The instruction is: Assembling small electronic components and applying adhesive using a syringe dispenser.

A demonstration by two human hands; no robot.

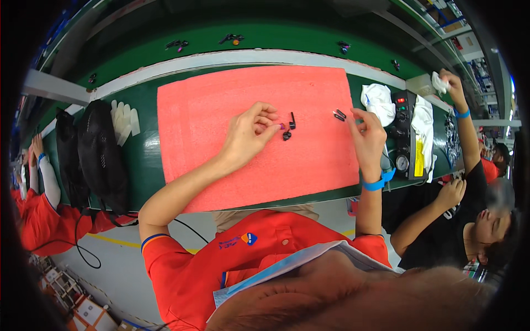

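Note:
My left hand is over the middle of a pink foam mat. Its thumb and fingertips pinch a small black part with a purple spot. Right beside those fingertips are a thin black stem-shaped piece and a rounded black piece; whether they join the pinched part I cannot tell. Over the mat's right edge hovers my right hand, thumb and forefinger apart, with nothing visible between them. Just left of its fingertips lie small slim black pieces.
Black mesh bags and pale finger cots lie left. A black control box with a gauge and white cloths stand right. Beyond a pale rail, a green belt carries small dark parts. Co-workers sit both sides; one raises a hand.

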